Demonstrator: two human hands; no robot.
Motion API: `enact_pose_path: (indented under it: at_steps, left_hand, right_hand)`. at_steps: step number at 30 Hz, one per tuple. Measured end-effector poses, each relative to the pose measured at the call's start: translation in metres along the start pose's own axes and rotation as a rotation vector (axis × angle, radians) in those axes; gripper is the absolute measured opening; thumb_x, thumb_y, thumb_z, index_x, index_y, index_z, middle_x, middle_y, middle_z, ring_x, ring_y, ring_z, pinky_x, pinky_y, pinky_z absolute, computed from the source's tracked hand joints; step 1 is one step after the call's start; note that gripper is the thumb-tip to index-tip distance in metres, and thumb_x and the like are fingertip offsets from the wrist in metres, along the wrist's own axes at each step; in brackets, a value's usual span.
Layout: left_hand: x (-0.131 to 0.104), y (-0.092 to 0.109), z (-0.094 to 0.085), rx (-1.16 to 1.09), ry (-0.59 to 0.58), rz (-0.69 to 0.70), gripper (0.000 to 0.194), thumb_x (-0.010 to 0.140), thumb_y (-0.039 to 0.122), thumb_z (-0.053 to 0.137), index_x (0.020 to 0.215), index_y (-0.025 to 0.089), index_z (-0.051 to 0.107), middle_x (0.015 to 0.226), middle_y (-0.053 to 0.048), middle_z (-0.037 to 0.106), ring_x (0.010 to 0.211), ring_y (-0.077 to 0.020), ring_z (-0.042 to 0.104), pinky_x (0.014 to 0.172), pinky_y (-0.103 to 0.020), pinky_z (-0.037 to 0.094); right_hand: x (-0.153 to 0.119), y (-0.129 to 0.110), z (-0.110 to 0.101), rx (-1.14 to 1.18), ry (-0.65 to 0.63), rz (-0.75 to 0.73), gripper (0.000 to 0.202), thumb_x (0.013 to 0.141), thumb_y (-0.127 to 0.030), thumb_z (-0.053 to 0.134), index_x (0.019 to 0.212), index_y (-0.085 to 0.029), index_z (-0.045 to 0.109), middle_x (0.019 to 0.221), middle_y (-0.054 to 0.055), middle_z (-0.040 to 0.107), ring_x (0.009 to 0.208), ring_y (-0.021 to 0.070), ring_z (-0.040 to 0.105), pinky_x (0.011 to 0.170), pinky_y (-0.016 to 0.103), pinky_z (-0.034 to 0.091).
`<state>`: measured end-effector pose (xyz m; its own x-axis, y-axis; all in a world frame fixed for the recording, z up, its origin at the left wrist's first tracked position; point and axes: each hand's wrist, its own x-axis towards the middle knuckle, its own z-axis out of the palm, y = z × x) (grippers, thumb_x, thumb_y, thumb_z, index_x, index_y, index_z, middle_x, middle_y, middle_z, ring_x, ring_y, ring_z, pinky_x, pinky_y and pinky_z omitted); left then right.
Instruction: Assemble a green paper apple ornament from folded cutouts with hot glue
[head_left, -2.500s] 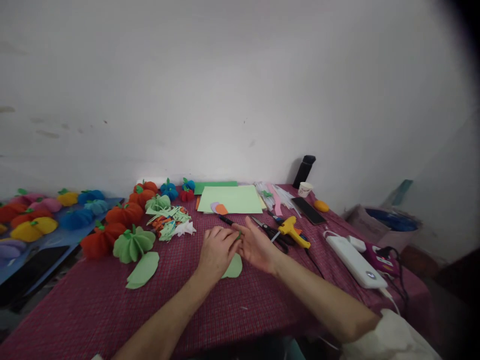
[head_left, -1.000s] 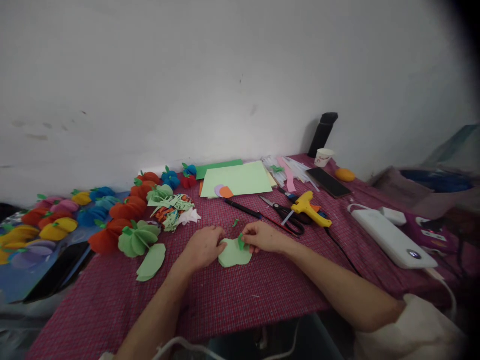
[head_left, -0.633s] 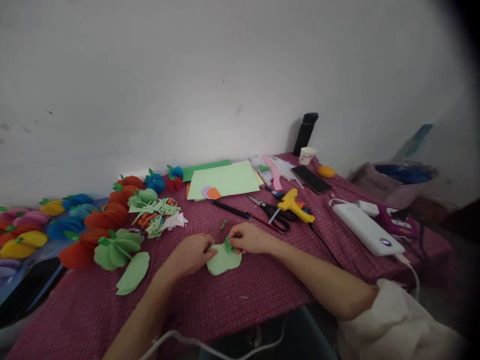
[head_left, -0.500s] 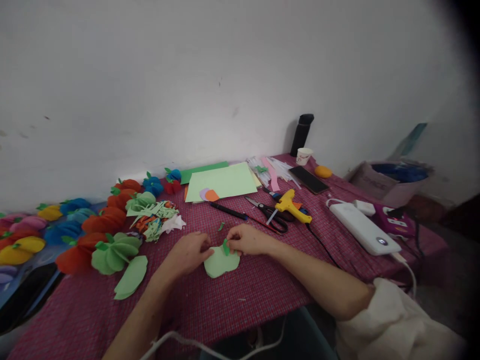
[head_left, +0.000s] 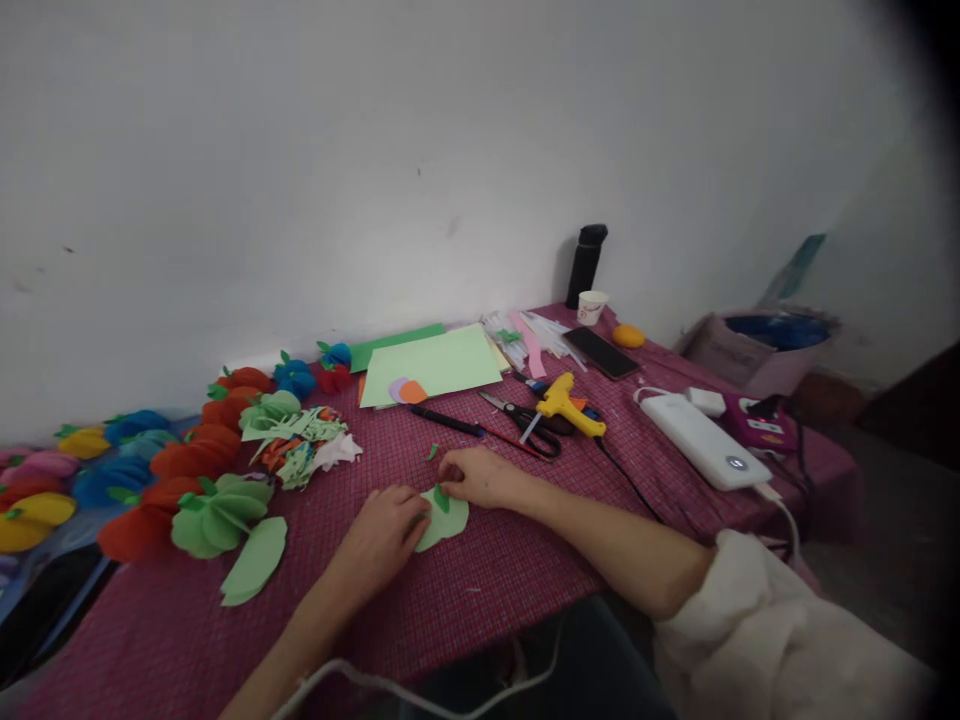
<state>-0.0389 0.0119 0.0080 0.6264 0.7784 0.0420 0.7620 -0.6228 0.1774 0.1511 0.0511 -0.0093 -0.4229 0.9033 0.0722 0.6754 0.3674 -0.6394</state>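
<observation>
A pale green scalloped paper piece [head_left: 448, 519] lies on the red checked cloth in front of me. My left hand [head_left: 388, 530] rests over its left side, fingers bent and lying on the paper. At its top edge my right hand [head_left: 476, 477] pinches a small dark green paper leaf [head_left: 442, 498] against it. Another small green scrap [head_left: 433, 452] lies just beyond the fingers. To the left are a folded pale green piece [head_left: 256, 562] and a pale green paper pumpkin [head_left: 221, 515].
Paper pumpkins, an orange one [head_left: 196, 452] among them, fill the left side. Paper scraps [head_left: 300, 445], green sheets [head_left: 442, 362], a pen [head_left: 448, 421], scissors [head_left: 536, 421], a yellow glue gun [head_left: 564, 404], phone [head_left: 601, 353], cup [head_left: 592, 307], bottle [head_left: 586, 266] and white power bank [head_left: 701, 440] lie beyond and right.
The view has shifted slightly. My left hand has moved further over the pale green paper, covering more of its left side. My right hand still pinches the leaf at the top.
</observation>
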Motion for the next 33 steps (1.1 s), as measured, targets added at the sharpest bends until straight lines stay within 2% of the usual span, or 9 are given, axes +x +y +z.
enact_pose_path:
  at_steps: [4, 8, 12, 16, 19, 22, 26, 30, 33]
  left_hand:
    - [0.003, 0.014, -0.003, 0.055, 0.088, -0.044, 0.020, 0.083, 0.025, 0.043, 0.089, 0.021, 0.062, 0.084, -0.006, 0.063, 0.083, -0.0208, 0.055, 0.072, -0.033, 0.037]
    - [0.010, 0.043, -0.008, -0.077, 0.151, -0.090, 0.022, 0.084, 0.026, 0.041, 0.089, 0.021, 0.062, 0.083, -0.005, 0.064, 0.078, -0.0180, 0.058, 0.070, -0.030, 0.040]
    - [0.022, 0.076, -0.001, -0.402, 0.201, -0.123, 0.021, 0.082, 0.027, 0.044, 0.090, 0.024, 0.063, 0.084, -0.001, 0.067, 0.074, -0.0147, 0.059, 0.068, -0.027, 0.043]
    - [0.043, 0.103, 0.017, -0.735, 0.159, -0.180, 0.026, 0.080, 0.031, 0.045, 0.092, 0.021, 0.065, 0.078, -0.001, 0.068, 0.066, -0.0133, 0.058, 0.062, -0.025, 0.044]
    - [0.065, 0.120, 0.028, -0.921, 0.129, -0.224, 0.031, 0.078, 0.033, 0.046, 0.096, 0.018, 0.065, 0.076, -0.002, 0.067, 0.064, -0.0133, 0.057, 0.056, -0.023, 0.042]
    - [0.085, 0.134, 0.034, -1.102, 0.116, -0.321, 0.034, 0.076, 0.032, 0.047, 0.099, 0.014, 0.064, 0.068, -0.003, 0.065, 0.054, -0.0113, 0.052, 0.049, -0.021, 0.037]
    - [0.100, 0.151, 0.036, -1.355, 0.080, -0.455, 0.034, 0.072, 0.030, 0.050, 0.097, 0.012, 0.064, 0.066, -0.003, 0.063, 0.048, -0.0092, 0.049, 0.042, -0.019, 0.029]
    - [0.106, 0.161, 0.042, -1.464, 0.081, -0.474, 0.033, 0.072, 0.032, 0.050, 0.094, 0.012, 0.065, 0.077, -0.005, 0.064, 0.046, -0.0076, 0.049, 0.039, -0.019, 0.026]
    - [0.110, 0.165, 0.048, -1.524, 0.107, -0.471, 0.038, 0.074, 0.038, 0.048, 0.098, 0.014, 0.063, 0.083, -0.006, 0.063, 0.048, -0.0075, 0.050, 0.037, -0.018, 0.026]
  right_hand:
    - [-0.011, -0.015, -0.010, -0.092, 0.038, -0.013, 0.019, 0.077, -0.028, 0.053, 0.091, -0.020, 0.064, 0.081, 0.005, 0.068, 0.076, 0.0192, 0.060, 0.064, 0.027, 0.039]
    - [-0.039, -0.024, -0.039, -0.269, 0.069, -0.081, 0.016, 0.078, -0.028, 0.051, 0.082, -0.020, 0.064, 0.075, 0.004, 0.066, 0.071, 0.0183, 0.059, 0.060, 0.026, 0.036]
    - [-0.068, 0.005, -0.082, -0.374, 0.203, 0.118, 0.017, 0.080, -0.031, 0.050, 0.085, -0.020, 0.062, 0.076, 0.004, 0.065, 0.069, 0.0169, 0.057, 0.060, 0.026, 0.035]
    - [-0.081, 0.053, -0.110, -0.593, 0.348, 0.365, 0.024, 0.080, -0.033, 0.051, 0.096, -0.017, 0.059, 0.094, 0.011, 0.063, 0.089, 0.0227, 0.055, 0.074, 0.030, 0.037]
    - [-0.082, 0.077, -0.112, -0.672, 0.317, 0.442, 0.033, 0.075, -0.036, 0.058, 0.099, -0.013, 0.059, 0.097, 0.014, 0.062, 0.094, 0.0258, 0.053, 0.080, 0.032, 0.036]
    - [-0.081, 0.087, -0.106, -0.686, 0.322, 0.457, 0.033, 0.074, -0.034, 0.058, 0.099, -0.012, 0.058, 0.094, 0.014, 0.062, 0.093, 0.0267, 0.054, 0.079, 0.033, 0.037]
    - [-0.078, 0.094, -0.103, -0.682, 0.349, 0.464, 0.027, 0.077, -0.030, 0.052, 0.096, -0.012, 0.059, 0.093, 0.013, 0.064, 0.091, 0.0245, 0.056, 0.077, 0.030, 0.037]
    - [-0.082, 0.097, -0.103, -0.661, 0.379, 0.478, 0.025, 0.079, -0.030, 0.049, 0.096, -0.013, 0.059, 0.090, 0.010, 0.065, 0.086, 0.0220, 0.057, 0.074, 0.028, 0.037]
    - [-0.089, 0.088, -0.099, -0.620, 0.421, 0.460, 0.026, 0.080, -0.032, 0.049, 0.098, -0.015, 0.057, 0.090, 0.008, 0.064, 0.086, 0.0201, 0.057, 0.072, 0.026, 0.037]
